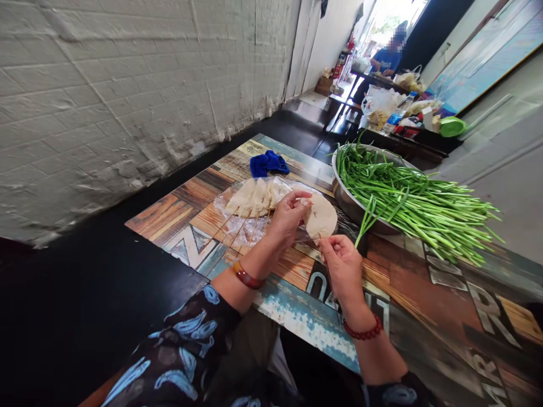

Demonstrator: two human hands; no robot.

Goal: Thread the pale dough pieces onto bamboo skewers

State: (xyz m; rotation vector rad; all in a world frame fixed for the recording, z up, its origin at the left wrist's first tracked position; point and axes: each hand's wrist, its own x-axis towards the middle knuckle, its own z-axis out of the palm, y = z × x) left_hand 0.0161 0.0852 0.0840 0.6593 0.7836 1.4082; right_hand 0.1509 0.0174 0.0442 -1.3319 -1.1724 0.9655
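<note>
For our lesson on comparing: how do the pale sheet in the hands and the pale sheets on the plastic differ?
The held sheet is between the left hand and right hand; the other sheets lie on clear plastic.
The held sheet is single; the other sheets overlap.
Both are pale.

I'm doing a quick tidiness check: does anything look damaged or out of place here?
The white wall looks damaged: its covering is wrinkled and flaking near the bottom. A crumpled blue cloth lies just behind the skewered pieces, perhaps an odd spot beside food.
</note>
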